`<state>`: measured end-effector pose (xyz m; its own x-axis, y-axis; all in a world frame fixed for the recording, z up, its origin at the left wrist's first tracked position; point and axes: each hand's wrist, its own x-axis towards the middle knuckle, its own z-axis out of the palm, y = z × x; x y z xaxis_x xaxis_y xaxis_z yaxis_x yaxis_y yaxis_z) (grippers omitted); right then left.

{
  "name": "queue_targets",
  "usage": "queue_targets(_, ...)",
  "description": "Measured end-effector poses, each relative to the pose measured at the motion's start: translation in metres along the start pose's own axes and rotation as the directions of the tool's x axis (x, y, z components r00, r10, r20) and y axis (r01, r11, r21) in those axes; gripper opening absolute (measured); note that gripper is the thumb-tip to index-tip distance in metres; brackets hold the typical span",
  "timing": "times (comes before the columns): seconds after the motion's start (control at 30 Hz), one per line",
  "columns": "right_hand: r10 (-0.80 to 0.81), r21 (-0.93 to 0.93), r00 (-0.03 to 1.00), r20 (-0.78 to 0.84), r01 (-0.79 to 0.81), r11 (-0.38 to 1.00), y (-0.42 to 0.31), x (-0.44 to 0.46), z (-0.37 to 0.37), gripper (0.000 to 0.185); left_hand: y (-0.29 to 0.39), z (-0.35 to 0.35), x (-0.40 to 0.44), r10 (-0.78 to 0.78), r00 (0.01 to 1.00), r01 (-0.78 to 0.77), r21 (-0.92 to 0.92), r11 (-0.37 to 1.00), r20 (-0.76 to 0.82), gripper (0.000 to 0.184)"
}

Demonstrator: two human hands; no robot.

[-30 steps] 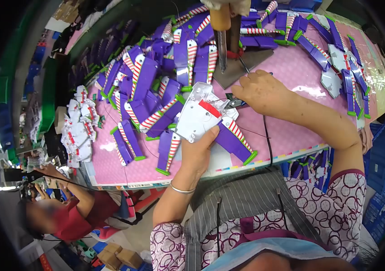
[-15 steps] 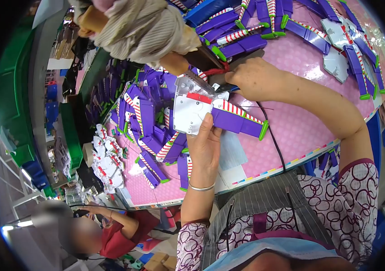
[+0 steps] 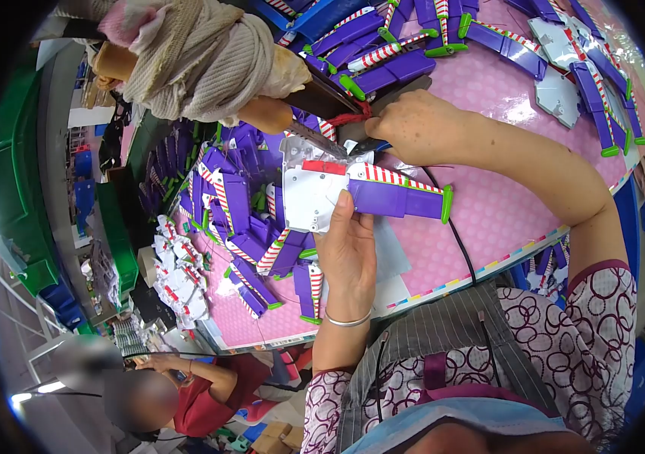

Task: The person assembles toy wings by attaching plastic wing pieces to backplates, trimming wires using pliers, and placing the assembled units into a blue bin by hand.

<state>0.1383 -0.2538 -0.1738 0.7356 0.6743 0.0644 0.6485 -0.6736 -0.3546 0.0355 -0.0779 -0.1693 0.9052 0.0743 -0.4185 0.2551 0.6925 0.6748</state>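
My left hand [image 3: 348, 253] grips a white toy shell [image 3: 310, 200] from below, thumb on its face. From the shell's right side extends a purple wing [image 3: 402, 200] with a red-and-white striped edge and a green tip. At the shell's upper edge, my right hand [image 3: 413, 127] is closed round a dark slim hand tool [image 3: 368, 146]; its exact kind is hard to make out. A metal rod [image 3: 318, 139] reaches down beside the tool's tip from a cloth-wrapped holder [image 3: 197, 64]. Whether rod and shell touch is unclear.
Purple wings [image 3: 235, 200] lie heaped on the pink tabletop [image 3: 432, 257], with more at the back. White shells [image 3: 179, 280] are piled at the left. A black cable [image 3: 460, 238] crosses the table. A person in a red shirt [image 3: 213, 393] is at lower left.
The held shell and wing have shifted slightly left in view and turned closer to level. The cloth-wrapped holder also appears further left. Both hands keep their grips.
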Motion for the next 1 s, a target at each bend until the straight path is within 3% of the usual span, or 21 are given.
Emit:
queue_targets(0.57, 0.031, -0.012, 0.999, 0.022, -0.031, 0.999, -0.009, -0.001, -0.005, 0.022, -0.008, 0.009, -0.007, 0.091, 0.996, -0.091, 0.013, 0.996, -0.006, 0.038)
queue_targets(0.63, 0.013, -0.037, 0.996, -0.088, -0.016, 0.999, -0.009, -0.001, 0.0, 0.024, -0.011, 0.008, -0.007, 0.122, 0.992, -0.123, -0.022, 0.992, -0.037, 0.037)
queue_targets(0.73, 0.002, -0.128, 0.999, 0.045, 0.004, 0.992, -0.012, -0.009, -0.005, 0.026, -0.016, -0.004, -0.019, 0.026, 1.0, -0.025, -0.043, 0.999, 0.009, 0.032)
queue_targets(0.8, -0.081, -0.127, 0.994, 0.066, 0.089, 0.988, -0.02, -0.026, -0.006, 0.019, -0.026, -0.017, -0.047, -0.08, 0.996, 0.081, -0.023, 0.996, 0.041, 0.04)
queue_targets(0.83, -0.131, -0.219, 0.986, 0.101, 0.15, 0.964, -0.029, -0.039, -0.008, 0.014, -0.029, -0.023, -0.066, -0.163, 0.986, 0.163, -0.01, 0.987, 0.034, 0.044)
queue_targets(0.9, -0.193, -0.312, 0.97, 0.149, 0.231, 0.922, -0.05, -0.053, -0.015, 0.01, -0.034, -0.052, -0.095, -0.171, 0.98, 0.146, 0.207, 0.967, 0.105, 0.055)
queue_targets(0.93, -0.148, -0.351, 0.965, 0.214, 0.218, 0.911, -0.058, -0.055, -0.018, 0.01, -0.018, -0.059, -0.106, -0.22, 0.963, 0.17, 0.278, 0.945, 0.159, 0.058)
queue_targets(1.0, -0.094, -0.39, 0.959, 0.267, 0.196, 0.9, -0.065, -0.057, -0.017, 0.012, -0.002, -0.097, -0.121, -0.058, 0.976, -0.098, 0.664, 0.741, 0.209, 0.05)
